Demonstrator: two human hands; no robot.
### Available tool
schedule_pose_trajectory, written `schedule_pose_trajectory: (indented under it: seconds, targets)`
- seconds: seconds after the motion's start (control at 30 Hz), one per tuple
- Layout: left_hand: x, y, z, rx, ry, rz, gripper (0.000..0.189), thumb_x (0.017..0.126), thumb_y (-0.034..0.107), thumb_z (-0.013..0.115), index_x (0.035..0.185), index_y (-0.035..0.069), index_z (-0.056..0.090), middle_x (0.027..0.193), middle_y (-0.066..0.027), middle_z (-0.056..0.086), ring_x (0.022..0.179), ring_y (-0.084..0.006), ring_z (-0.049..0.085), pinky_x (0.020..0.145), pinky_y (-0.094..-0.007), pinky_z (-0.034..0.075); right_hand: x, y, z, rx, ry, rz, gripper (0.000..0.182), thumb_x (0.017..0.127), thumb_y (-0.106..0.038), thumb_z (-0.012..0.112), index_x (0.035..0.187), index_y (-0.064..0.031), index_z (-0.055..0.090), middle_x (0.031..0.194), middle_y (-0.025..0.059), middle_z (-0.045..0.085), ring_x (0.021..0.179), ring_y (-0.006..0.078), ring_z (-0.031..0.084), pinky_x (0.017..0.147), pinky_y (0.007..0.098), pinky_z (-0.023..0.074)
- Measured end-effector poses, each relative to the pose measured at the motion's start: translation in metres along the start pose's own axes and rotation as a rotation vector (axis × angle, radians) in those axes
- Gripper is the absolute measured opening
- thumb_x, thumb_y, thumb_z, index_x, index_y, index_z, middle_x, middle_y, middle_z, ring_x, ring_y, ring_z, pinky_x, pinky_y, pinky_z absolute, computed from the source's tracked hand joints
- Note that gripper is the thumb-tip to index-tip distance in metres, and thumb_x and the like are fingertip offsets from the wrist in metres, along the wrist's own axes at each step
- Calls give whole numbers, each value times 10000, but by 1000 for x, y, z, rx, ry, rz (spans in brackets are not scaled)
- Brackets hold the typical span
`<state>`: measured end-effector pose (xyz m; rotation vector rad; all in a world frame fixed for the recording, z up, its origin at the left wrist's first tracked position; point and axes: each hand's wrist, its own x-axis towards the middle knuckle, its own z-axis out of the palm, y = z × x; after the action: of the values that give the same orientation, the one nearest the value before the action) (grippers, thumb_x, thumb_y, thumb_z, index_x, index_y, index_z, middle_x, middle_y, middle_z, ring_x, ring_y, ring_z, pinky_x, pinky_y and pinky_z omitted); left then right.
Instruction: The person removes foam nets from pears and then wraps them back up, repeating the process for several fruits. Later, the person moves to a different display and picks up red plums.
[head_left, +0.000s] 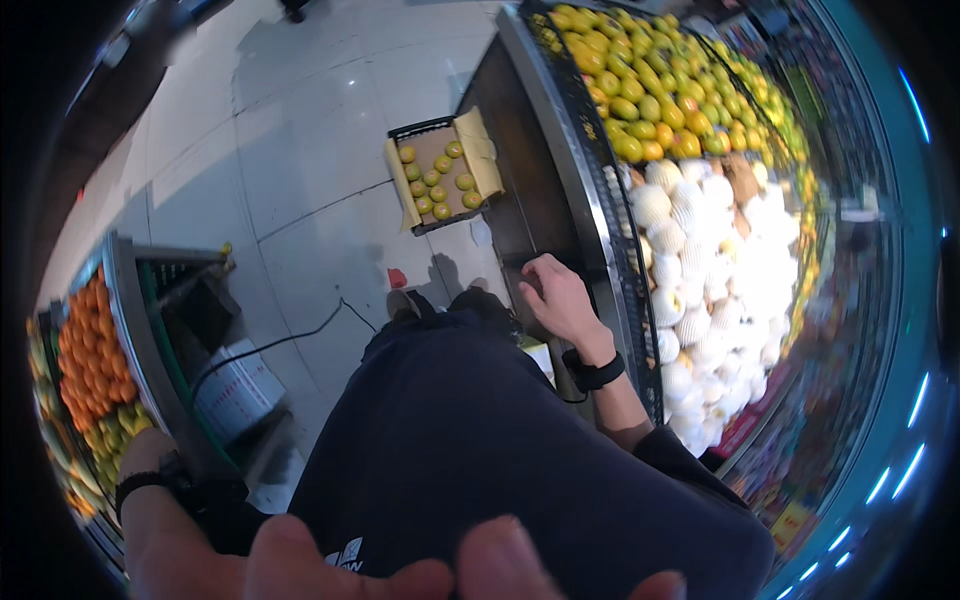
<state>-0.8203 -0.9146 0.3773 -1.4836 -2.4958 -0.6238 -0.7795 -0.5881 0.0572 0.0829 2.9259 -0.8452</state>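
Observation:
My right hand (553, 298), with a black band on its wrist, hangs beside the dark side of the right fruit stand, its fingers loosely curled and holding nothing visible. My left hand (289, 559) is raised very close to the camera at the bottom edge, blurred and partly cut off; its fingers are spread and I see nothing in them. A black crate (438, 220) lined with cardboard sits on the floor ahead of my feet, with several yellow-green round fruits (431, 178) inside. White foam-netted fruits (694, 259) and yellow-green mangoes (649, 90) fill the stand at right.
A left stand (161, 352) bears orange fruits (91, 352) and green-yellow fruits (112, 439). Beneath it lies a white carton (238, 390). A black cable (300, 335) crosses the tiled floor (307, 180), and a red scrap (397, 278) lies by my shoes.

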Motion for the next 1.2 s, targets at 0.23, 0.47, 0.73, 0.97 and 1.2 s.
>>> schedule_pose_trajectory:
  seconds: [0.23, 0.47, 0.73, 0.97, 1.2]
  targets:
    - [-50, -23, -15, 378, 209, -147, 212, 818, 121, 759, 912, 96, 570, 951, -132, 584, 720, -300, 593, 460, -330, 439, 101, -58, 18, -83, -268, -285, 197, 906, -146, 686, 1042, -16, 626, 997, 169, 650, 907, 369, 672, 801, 458, 543]
    - [-66, -82, -32, 731, 187, -51, 236, 810, 92, 760, 878, 66, 535, 915, -132, 537, 638, -278, 560, 450, -351, 412, 180, -91, 65, -128, -557, -384, 254, 911, -216, 679, 1083, -34, 634, 1056, 172, 658, 1027, 394, 653, 874, 479, 533]
    - [20, -57, -52, 689, 48, -1131, 118, 916, 50, 663, 939, 62, 547, 943, -100, 489, 667, -247, 470, 506, -290, 386, 309, -140, 109, -19, -594, -644, 267, 914, -212, 662, 1073, 0, 631, 1020, 192, 670, 1009, 388, 647, 853, 468, 518]
    - [-60, -163, -87, 1133, -65, -419, 183, 884, 64, 707, 1010, 115, 584, 921, -43, 421, 709, -201, 456, 467, -280, 325, 404, -185, 145, -161, -689, -758, 280, 906, -245, 681, 1053, -8, 658, 993, 186, 694, 958, 384, 671, 823, 449, 534]
    - [-99, -257, -101, 1292, 101, -579, 276, 838, 100, 742, 1007, 106, 523, 822, -57, 449, 530, -190, 387, 420, -286, 287, 483, -293, 217, -248, -924, -978, 289, 930, -252, 664, 1100, -20, 633, 1047, 182, 680, 991, 378, 658, 864, 460, 531]
